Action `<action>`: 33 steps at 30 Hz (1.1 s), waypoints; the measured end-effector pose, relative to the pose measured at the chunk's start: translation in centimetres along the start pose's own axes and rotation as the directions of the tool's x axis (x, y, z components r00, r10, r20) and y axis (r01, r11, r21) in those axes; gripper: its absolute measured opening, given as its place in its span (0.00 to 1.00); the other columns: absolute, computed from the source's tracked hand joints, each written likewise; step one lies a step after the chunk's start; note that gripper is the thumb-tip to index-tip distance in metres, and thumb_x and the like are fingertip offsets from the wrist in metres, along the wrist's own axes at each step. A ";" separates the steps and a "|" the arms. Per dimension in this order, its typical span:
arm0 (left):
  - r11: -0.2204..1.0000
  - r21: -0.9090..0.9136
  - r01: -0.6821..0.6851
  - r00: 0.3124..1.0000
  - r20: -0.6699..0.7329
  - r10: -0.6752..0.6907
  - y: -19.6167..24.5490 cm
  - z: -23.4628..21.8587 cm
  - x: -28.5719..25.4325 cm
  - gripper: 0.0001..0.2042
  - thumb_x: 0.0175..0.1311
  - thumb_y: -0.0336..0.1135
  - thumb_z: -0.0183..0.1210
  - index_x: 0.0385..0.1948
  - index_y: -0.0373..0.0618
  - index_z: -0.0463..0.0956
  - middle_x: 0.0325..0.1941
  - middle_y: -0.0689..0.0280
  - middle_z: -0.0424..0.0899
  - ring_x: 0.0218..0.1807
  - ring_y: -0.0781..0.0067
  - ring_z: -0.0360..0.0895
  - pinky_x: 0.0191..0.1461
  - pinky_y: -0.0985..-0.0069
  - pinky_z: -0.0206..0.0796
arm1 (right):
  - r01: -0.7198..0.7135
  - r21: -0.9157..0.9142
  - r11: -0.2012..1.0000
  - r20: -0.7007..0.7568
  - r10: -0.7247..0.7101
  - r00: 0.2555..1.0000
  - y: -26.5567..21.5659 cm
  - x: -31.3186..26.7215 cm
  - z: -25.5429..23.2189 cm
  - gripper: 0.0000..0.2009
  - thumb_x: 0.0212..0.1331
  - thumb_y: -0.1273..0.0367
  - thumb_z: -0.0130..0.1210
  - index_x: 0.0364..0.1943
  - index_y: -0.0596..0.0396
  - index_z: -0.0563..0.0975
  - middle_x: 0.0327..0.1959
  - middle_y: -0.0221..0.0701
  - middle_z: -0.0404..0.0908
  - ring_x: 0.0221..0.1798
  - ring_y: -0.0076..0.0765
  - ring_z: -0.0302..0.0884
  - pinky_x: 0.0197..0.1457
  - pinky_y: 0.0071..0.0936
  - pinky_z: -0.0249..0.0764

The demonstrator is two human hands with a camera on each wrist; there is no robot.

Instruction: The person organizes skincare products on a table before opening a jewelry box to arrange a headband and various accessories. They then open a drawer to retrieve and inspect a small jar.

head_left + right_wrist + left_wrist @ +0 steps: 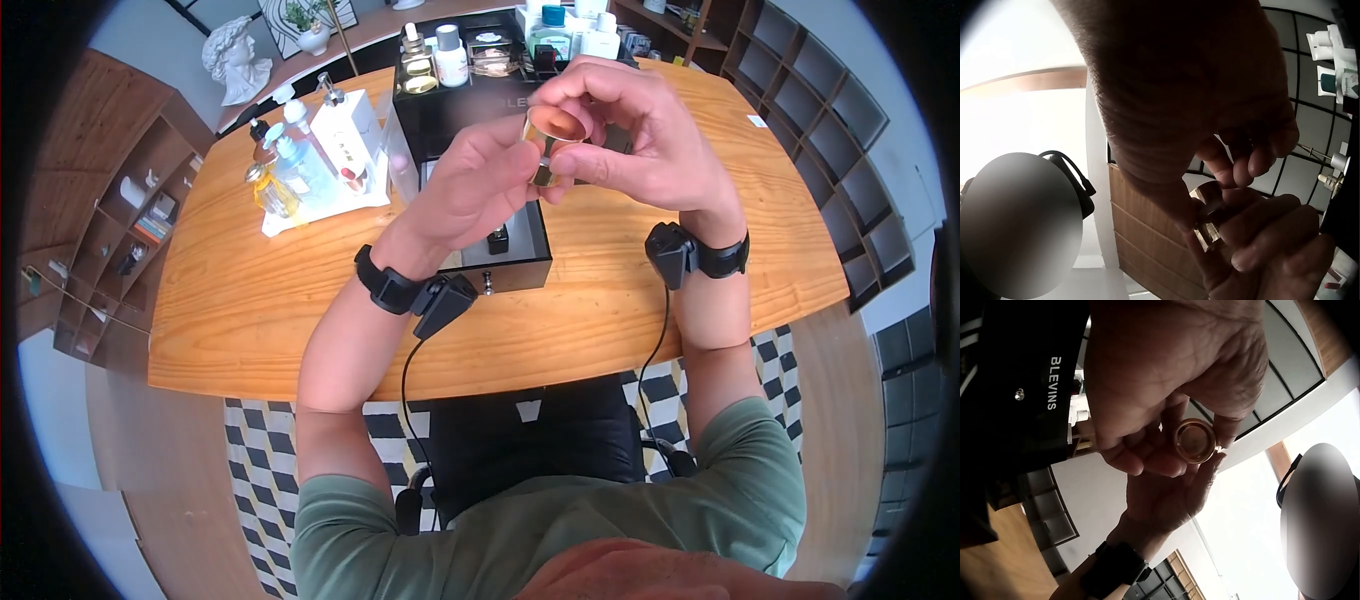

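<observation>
Both hands hold a small round gold cosmetic case [556,122] above the black box, its coppery round face tilted up toward the head camera. My left hand [470,185] pinches its near left side with thumb and fingers. From the other side, my right hand [645,135] grips it, thumb on the lower edge and fingers curled behind. In the left wrist view the case [1195,441] shows a gold rim around a tan disc. The right wrist view shows the shiny gold side of the case [1208,234] between the fingers.
Below the hands, the black box's drawer [520,276] stands pulled out with a small black item [498,240] inside. Bottles, including a white one [451,58], stand on the box [430,115]. At left, a white tray [275,226] bears pump bottles and a lipstick [350,175].
</observation>
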State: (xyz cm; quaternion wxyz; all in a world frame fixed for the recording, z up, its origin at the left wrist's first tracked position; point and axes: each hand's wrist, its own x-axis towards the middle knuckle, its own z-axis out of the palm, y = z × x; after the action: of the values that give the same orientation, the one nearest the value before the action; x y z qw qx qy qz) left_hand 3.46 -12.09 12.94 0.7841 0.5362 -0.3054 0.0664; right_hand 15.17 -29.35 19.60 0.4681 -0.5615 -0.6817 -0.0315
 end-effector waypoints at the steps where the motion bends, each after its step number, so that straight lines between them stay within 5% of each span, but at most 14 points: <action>1: 1.000 -0.001 0.003 1.000 -0.031 -0.003 -0.1 0.1 0.0 0.22 0.75 0.48 0.56 0.58 0.38 0.74 0.50 0.67 0.78 0.49 0.77 0.73 0.50 0.74 0.68 | -0.010 0.010 1.000 -0.001 0.010 1.000 -0.2 0.0 0.0 0.15 0.53 0.66 0.71 0.43 0.54 0.83 0.27 0.24 0.76 0.25 0.19 0.68 0.28 0.21 0.63; 5: 1.000 -0.013 0.008 1.000 0.007 -0.008 -0.2 -0.1 0.1 0.21 0.75 0.48 0.55 0.57 0.38 0.75 0.49 0.66 0.79 0.48 0.76 0.74 0.50 0.73 0.69 | 0.045 0.008 0.999 0.077 -0.045 0.996 0.2 0.1 -0.2 0.18 0.55 0.69 0.68 0.52 0.55 0.83 0.31 0.26 0.78 0.26 0.20 0.69 0.29 0.21 0.63; 15: 0.990 -0.141 0.033 0.999 0.006 -0.033 -0.7 -0.7 -0.4 0.18 0.76 0.46 0.54 0.50 0.38 0.77 0.50 0.64 0.81 0.51 0.69 0.81 0.50 0.71 0.71 | 0.189 0.036 0.981 0.102 -0.192 0.976 0.1 0.3 -0.8 0.14 0.56 0.71 0.64 0.47 0.59 0.83 0.30 0.27 0.78 0.26 0.18 0.70 0.30 0.19 0.66; 20: 0.993 -0.109 0.037 0.999 -0.006 -0.038 -0.9 -0.9 -0.2 0.18 0.78 0.46 0.52 0.50 0.39 0.77 0.50 0.63 0.82 0.49 0.71 0.80 0.49 0.73 0.71 | -0.081 -0.025 0.996 0.098 0.083 0.992 -0.9 -0.1 -1.0 0.10 0.54 0.69 0.65 0.38 0.59 0.82 0.22 0.25 0.78 0.25 0.16 0.70 0.28 0.19 0.65; 24: 0.993 -0.116 0.030 1.000 0.005 -0.030 -0.9 -0.7 -0.1 0.19 0.78 0.47 0.51 0.50 0.38 0.78 0.51 0.62 0.82 0.47 0.72 0.80 0.49 0.73 0.71 | -0.015 -0.084 0.996 0.092 0.023 0.996 -0.2 -0.2 -0.9 0.09 0.58 0.68 0.63 0.38 0.60 0.83 0.23 0.26 0.79 0.25 0.17 0.70 0.28 0.19 0.65; 26: 0.991 -0.126 0.046 0.998 -0.040 -0.052 -0.5 -0.1 0.0 0.19 0.78 0.47 0.51 0.50 0.38 0.78 0.50 0.62 0.83 0.46 0.73 0.79 0.48 0.74 0.71 | 0.100 0.179 0.979 0.018 -0.105 0.994 0.7 0.0 -0.3 0.09 0.63 0.68 0.62 0.37 0.61 0.83 0.22 0.26 0.79 0.25 0.18 0.70 0.27 0.19 0.64; 29: 0.995 -0.059 0.075 0.997 0.001 -0.075 -0.6 -0.8 0.0 0.23 0.75 0.49 0.55 0.54 0.34 0.75 0.47 0.61 0.82 0.47 0.70 0.78 0.49 0.69 0.72 | 0.143 0.082 0.986 0.028 -0.146 0.989 1.1 0.2 -0.7 0.09 0.66 0.67 0.60 0.36 0.61 0.83 0.21 0.27 0.79 0.24 0.19 0.71 0.27 0.20 0.66; 33: 0.995 -0.040 0.089 0.996 0.023 -0.089 -1.4 -1.1 -0.3 0.23 0.75 0.49 0.55 0.54 0.34 0.75 0.49 0.61 0.82 0.46 0.70 0.78 0.48 0.70 0.71 | -0.044 -0.009 0.999 0.123 0.044 0.991 0.1 -0.1 -1.3 0.10 0.67 0.67 0.58 0.35 0.60 0.83 0.22 0.29 0.81 0.25 0.20 0.74 0.28 0.21 0.68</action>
State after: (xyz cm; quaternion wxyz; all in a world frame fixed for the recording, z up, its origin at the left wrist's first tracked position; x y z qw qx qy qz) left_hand 4.32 -11.61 11.43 0.7937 0.5339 -0.2908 0.0194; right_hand 16.05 -30.14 20.22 0.4240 -0.5786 -0.6966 0.0116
